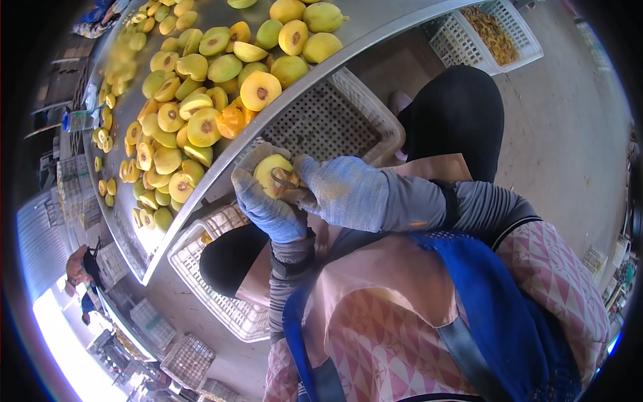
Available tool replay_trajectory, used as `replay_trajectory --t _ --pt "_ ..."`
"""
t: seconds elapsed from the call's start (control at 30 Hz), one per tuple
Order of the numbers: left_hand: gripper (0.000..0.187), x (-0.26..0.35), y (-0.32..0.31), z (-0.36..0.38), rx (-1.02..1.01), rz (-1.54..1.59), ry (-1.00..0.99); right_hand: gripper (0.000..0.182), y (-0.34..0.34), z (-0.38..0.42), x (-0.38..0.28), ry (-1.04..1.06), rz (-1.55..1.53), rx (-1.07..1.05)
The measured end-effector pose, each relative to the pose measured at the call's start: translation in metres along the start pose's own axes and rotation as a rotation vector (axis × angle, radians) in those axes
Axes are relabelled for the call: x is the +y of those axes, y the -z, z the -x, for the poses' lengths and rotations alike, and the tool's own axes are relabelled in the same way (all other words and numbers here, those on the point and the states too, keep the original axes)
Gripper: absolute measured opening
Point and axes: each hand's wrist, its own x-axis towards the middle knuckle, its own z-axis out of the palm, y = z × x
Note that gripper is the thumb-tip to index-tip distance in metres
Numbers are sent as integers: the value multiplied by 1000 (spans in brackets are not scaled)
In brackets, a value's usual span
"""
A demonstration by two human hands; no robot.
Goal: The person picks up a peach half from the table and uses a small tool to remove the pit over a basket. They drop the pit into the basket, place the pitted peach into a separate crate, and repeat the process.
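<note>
My left hand [268, 201], in a blue-grey glove, is closed around a yellow-green fruit half [270, 171], its cut face turned up. My right hand [338, 191], gloved the same way, is closed on a small curved metal tool [284, 179], whose end rests at the centre of the cut face. Most of the tool's handle is hidden by the right fingers. Both hands are just off the edge of a metal table [295, 110], where many halved fruits [204, 127] lie heaped.
Below the table edge sits a white crate [365, 100]. Another white crate [224, 315] stands by my knee, and a third [529, 47] holds brown scraps [492, 37]. At the far left a person [80, 268] is near stacked crates [77, 187].
</note>
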Motion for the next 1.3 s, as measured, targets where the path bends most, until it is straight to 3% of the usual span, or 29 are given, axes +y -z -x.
replay_trajectory --t 0.17,0.23,0.47,0.53,0.6,0.73,0.77,0.83,0.9,1.07,1.13,1.17,1.23,1.3 --pt "60 3 -3 1 8 -22 -42 36 -9 0 7 73 29 126" --pt "60 5 0 -1 -64 101 154 37 -9 1 8 92 65 134" --pt "56 1 -2 0 -29 23 51 44 -7 -1 8 53 85 66" --pt "53 -1 1 -3 -119 207 241 46 -3 -2 6 41 95 56" --pt "50 1 3 -7 -131 254 285 43 6 -7 -1 -119 67 -99" --pt "47 -1 3 -12 -49 308 362 43 5 -8 3 -96 27 -49" --pt "47 0 2 -11 -50 306 363 43 5 -8 2 -124 8 -69" --pt "53 3 0 -7 -109 160 185 42 0 -6 4 -154 -12 -90" --pt "54 -1 2 -7 -99 134 151 44 -10 -3 10 2 -68 58" --pt "58 1 -4 0 -60 29 44 43 -11 -4 8 -65 -141 -1" --pt "60 2 -7 3 18 -242 -155 43 -11 -6 7 -83 -161 -23" --pt "60 0 -5 1 18 -242 -154 43 -11 -7 7 -96 -178 -40" --pt "61 -5 0 -5 -77 100 22 44 -9 -7 5 -113 -196 -55" --pt "61 -1 -1 -4 -72 125 98 44 -4 -7 3 -134 -89 -118"
